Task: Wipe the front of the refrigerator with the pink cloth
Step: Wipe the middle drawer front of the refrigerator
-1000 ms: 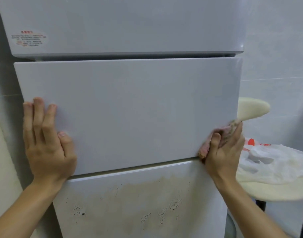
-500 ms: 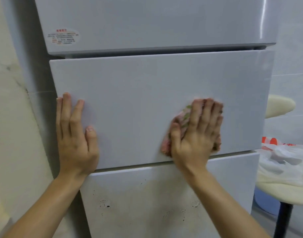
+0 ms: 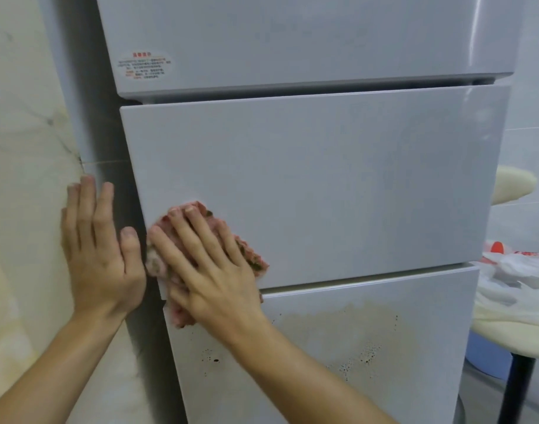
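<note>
- Pink cloth (image 3: pixel 247 255): bunched under the flat right hand (image 3: pixel 210 270), at the middle drawer front's (image 3: pixel 323 185) lower left corner; long axis slants upper-left to lower-right.
- Right fingers (image 3: pixel 198 231): spread, pressing the cloth, not clenched.
- Left hand (image 3: pixel 100 249): open, flat beside the refrigerator's edge.
- Progress: middle panel looks clean; bottom drawer front (image 3: pixel 354 347), below the fingers, remains stained and speckled.

One fridge (image 3: pixel 323 185) fills the middle of the frame, its front split into three panels. One label (image 3: pixel 144 65) sits at upper left. Two hands: left (image 3: pixel 101 255), right (image 3: pixel 210 267), both lower left. One pink cloth (image 3: pixel 201 240). One cream chair (image 3: pixel 511 185) at right edge, holding one plastic bag (image 3: pixel 519 270).
</note>
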### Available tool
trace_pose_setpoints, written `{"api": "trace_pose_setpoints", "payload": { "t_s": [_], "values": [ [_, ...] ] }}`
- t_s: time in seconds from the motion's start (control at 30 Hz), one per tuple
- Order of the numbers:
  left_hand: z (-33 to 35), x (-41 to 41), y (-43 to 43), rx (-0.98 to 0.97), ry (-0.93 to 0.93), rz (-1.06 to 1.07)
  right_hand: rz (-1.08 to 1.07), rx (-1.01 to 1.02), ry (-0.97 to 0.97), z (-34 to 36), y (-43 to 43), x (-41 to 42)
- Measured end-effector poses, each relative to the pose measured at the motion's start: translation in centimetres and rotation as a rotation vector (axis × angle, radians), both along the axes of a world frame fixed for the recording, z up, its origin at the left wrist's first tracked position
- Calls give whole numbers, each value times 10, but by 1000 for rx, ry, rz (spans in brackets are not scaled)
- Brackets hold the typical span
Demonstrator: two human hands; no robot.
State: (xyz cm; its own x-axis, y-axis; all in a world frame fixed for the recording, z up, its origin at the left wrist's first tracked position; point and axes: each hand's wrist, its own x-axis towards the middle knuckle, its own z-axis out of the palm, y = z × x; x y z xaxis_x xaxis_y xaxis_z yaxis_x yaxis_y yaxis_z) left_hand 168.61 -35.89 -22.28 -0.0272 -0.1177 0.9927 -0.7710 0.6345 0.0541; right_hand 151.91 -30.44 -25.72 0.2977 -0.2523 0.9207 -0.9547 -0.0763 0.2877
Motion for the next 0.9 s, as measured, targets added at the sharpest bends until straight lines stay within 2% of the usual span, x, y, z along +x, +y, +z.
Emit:
{"api": "trace_pose_setpoints", "payload": {
  "t_s": [0.17, 0.3, 0.4, 0.5, 0.6, 0.8, 0.9],
  "values": [
    [-8, 6, -10, 18, -23, 56, 48, -19, -184, -8, 24, -91],
    [-11, 8, -15, -20, -45, 90, -78, -94, -472, -17, 45, -179],
    [-12, 5, -17, -35, -40, 98, -98, -169, -782, -11, 40, -168],
    [-11, 8, -17, -27, -26, 114, -106, -234, -877, -2, 25, -127],
    [-13, 13, -18, -8, -11, 129, -115, -207, -752, 8, 11, -87],
    [-14, 16, -18, 60, 33, 69, 11, -34, -198, 8, -8, 16],
    [-14, 18, -15, 73, 23, 35, 34, 31, 46, 3, -9, 23]
  ]
}}
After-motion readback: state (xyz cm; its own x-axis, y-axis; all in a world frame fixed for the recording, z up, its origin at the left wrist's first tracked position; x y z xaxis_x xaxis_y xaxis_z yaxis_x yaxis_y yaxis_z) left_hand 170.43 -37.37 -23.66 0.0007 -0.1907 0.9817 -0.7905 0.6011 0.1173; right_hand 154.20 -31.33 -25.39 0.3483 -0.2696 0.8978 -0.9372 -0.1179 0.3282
